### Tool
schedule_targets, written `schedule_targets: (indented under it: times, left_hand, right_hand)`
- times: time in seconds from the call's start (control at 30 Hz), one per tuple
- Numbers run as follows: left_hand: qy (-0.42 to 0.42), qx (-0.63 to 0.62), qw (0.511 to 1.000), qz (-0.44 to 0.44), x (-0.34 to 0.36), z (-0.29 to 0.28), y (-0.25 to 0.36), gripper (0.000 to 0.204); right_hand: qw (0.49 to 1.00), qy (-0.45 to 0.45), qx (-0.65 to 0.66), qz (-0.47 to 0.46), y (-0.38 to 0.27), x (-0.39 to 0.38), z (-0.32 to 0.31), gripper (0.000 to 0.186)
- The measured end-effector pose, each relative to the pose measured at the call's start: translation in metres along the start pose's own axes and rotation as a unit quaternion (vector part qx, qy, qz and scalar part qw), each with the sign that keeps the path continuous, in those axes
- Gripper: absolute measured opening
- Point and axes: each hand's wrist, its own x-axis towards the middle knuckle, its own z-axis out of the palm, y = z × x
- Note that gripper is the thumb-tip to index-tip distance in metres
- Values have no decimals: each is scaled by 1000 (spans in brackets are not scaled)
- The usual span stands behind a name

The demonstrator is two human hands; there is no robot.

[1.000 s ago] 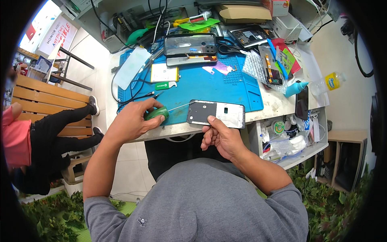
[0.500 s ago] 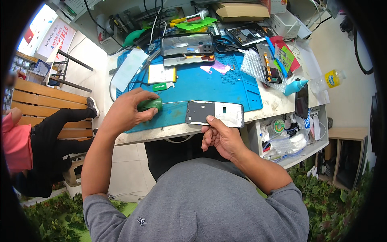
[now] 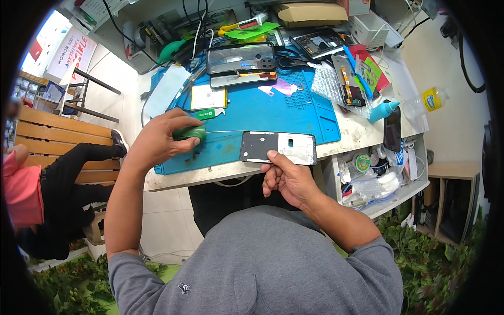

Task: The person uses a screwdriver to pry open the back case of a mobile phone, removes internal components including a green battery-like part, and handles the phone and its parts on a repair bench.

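Phone frame (image 3: pixel 277 147) lay at the near edge of the tabletop (image 3: pixel 354 135), level or nearly so, long side running left to right, dark panel to the left and pale panel to the right. Right hand (image 3: pixel 290 178) was clamped on its near edge: thumb on the upper face, other fingers curled below. Left hand (image 3: pixel 165 136) was closed around the green handle of a screwdriver (image 3: pixel 190 133), shaft pointing right to the far left corner of the frame. Contact between tip and frame: could not tell.

Beyond both hands, a blue mat (image 3: pixel 252 116) covered the middle of the tabletop. On it: a green pry tool (image 3: pixel 207 113) just beside a white battery (image 3: pixel 208 98) with yellow edges; a clear phone case (image 3: pixel 241 59) farther back; a torn pink sheet (image 3: pixel 283 87) to its right. Scissors (image 3: pixel 292 60) rested behind the sheet. To the right, bubble wrap (image 3: pixel 326 86) and a turquoise bottle (image 3: pixel 383 111) stood out, with a dark phone (image 3: pixel 392 131) near the bottle.
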Motion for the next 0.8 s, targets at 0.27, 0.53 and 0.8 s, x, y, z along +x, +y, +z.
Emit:
schedule_targets:
  times: [0.27,0.53,0.8]
  left_hand:
    - [0,11,997,77,19,4,0,44]
    - [-23,4,998,62,21,-8,-14,45]
    - [-20,33,996,83,36,15,27,46]
  right_hand:
    - [1000,1,-2,-6,0,0,0,39]
    - [1000,-15,-2,2,3,2,-5,44]
    - [1000,-2,14,10,-1,0,-2,42]
